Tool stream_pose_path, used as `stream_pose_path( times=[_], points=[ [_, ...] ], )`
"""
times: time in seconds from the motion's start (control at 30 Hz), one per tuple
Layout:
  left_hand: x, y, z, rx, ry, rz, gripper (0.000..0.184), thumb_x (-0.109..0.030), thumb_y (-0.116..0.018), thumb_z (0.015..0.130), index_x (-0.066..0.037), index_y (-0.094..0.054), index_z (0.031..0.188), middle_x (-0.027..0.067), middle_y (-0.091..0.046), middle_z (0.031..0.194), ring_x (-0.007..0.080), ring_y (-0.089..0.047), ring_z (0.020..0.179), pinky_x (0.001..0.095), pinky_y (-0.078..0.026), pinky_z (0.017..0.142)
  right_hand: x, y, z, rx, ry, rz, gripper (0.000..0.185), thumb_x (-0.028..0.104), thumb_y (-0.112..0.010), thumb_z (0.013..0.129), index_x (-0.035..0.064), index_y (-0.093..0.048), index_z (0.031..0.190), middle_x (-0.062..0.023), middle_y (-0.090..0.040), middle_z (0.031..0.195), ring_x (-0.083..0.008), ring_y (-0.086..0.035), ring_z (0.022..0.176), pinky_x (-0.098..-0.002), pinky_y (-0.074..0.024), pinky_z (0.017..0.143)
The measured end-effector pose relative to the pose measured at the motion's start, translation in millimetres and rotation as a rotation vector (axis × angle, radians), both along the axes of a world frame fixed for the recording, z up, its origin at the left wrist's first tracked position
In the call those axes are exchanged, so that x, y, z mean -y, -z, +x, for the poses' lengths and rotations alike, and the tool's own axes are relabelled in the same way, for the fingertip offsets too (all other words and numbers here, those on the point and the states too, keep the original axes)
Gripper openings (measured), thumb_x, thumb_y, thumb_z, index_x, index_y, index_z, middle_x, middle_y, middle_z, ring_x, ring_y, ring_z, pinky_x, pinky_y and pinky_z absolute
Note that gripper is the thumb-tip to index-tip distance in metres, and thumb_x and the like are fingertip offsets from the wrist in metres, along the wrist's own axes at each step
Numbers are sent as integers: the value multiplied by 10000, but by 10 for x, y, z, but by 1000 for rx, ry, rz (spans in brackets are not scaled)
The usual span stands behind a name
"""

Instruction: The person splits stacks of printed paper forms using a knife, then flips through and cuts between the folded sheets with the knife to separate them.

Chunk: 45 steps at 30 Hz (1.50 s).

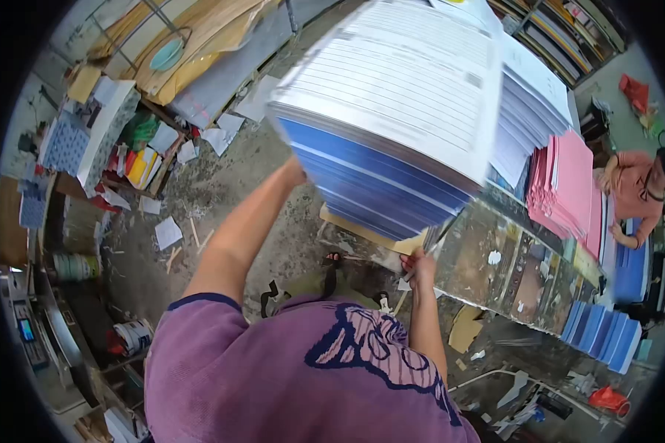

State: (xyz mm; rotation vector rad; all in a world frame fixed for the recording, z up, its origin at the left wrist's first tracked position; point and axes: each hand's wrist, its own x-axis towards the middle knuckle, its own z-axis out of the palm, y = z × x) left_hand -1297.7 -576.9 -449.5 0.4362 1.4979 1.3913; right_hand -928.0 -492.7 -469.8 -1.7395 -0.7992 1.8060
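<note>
A tall stack of ruled, printed form pads (399,96) with blue and white layered sides fills the upper middle. Beneath its near edge shows a tan board (369,232). My left hand (297,171) is at the stack's left side, its fingers hidden behind the pads. Below the stack's near right corner, my right hand (419,267) is closed, fingers bent, beside the tan board and a thin grey strip (437,235). Whether it grips the strip or the board, I cannot tell.
A worn workbench (480,269) on the right carries pink paper stacks (561,184), white paper stacks (532,96) and blue pads (602,332). Another person (639,184) is at the far right. Paper scraps (168,232) litter the concrete floor; loaded shelves (89,140) stand left.
</note>
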Motion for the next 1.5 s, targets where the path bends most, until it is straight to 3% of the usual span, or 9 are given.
stream_pose_path(
  times=[0.03, 0.13, 0.2, 0.27, 0.47, 0.63, 0.83, 1.03, 1.5],
  points=[
    [-44, -153, 213, -36, 27, 85, 357, -275, -529, 857, -27, -574, 1109, 156, -625, 1026, 251, -618, 880, 387, -514, 756, 2, -26, -72, 25, -16, -7, 219, 212, -509, 888, 6, -584, 898, -102, -589, 728, -164, -557, 560, -251, -452, 468],
    [-163, -321, 501, 551, -12, -80, 369, -289, -555, 843, -75, -571, 1143, 125, -618, 1081, 228, -604, 974, 386, -495, 833, 0, -114, -318, 124, -71, -16, 257, 257, -504, 879, 11, -578, 873, -103, -573, 684, -168, -530, 502, -260, -422, 414],
    [-219, 85, 372, 693, 61, -191, 399, -306, -558, 841, -78, -557, 1169, 123, -611, 1102, 234, -597, 992, 381, -484, 846, -38, -196, -535, 199, -106, -2, 283, 287, -501, 874, 14, -574, 856, -103, -563, 656, -171, -512, 463, -266, -403, 379],
    [-279, 805, 272, 551, 117, -50, 505, -433, -517, 856, -72, -523, 1210, 120, -580, 1162, 244, -567, 1049, 395, -455, 865, -75, -180, -684, 227, -109, 19, 310, 317, -498, 868, 17, -570, 840, -104, -552, 627, -174, -494, 424, -272, -383, 343],
    [-441, 1019, -287, 338, 178, -363, 664, -571, -411, 861, -39, -478, 1253, 125, -537, 1222, 266, -540, 1077, 403, -425, 879, 4, 119, -648, 107, -79, 78, 360, 379, -467, 874, 40, -583, 905, -99, -568, 653, -178, -422, 331, -293, -266, 231],
    [-503, 1079, -225, 474, -147, -92, 639, -573, -451, 859, 5, -523, 1121, 114, -556, 980, 226, -520, 848, 354, -444, 736, -59, 140, -583, 68, -9, 63, 303, 337, -459, 889, 63, -581, 933, -87, -587, 672, -182, -436, 331, -294, -277, 221],
    [-493, 1282, -684, 679, 169, -252, 669, -605, -383, 860, 6, -568, 1060, 90, -551, 941, 191, -496, 828, 304, -420, 754, -10, 396, -722, -40, -47, -76, 264, 307, -470, 891, 77, -577, 963, -81, -605, 737, -192, -486, 410, -286, -313, 252],
    [-1097, 890, -790, 20, -63, 59, 614, -530, -353, 888, 18, -588, 1036, 82, -582, 1013, 193, -521, 905, 293, -404, 825, -203, 662, -369, -156, -16, -61, 258, 287, -478, 890, 77, -567, 1011, -95, -609, 875, -204, -561, 637, -323, -443, 471],
    [-2193, -280, -983, 46, 57, 509, 563, -485, -325, 936, -20, -607, 1083, 48, -601, 1068, 161, -516, 1019, 276, -367, 916, 21, 552, 209, 217, 167, 347, 244, 238, -501, 886, 26, -563, 992, -142, -600, 866, -219, -580, 632, -305, -467, 530]
  ],
)
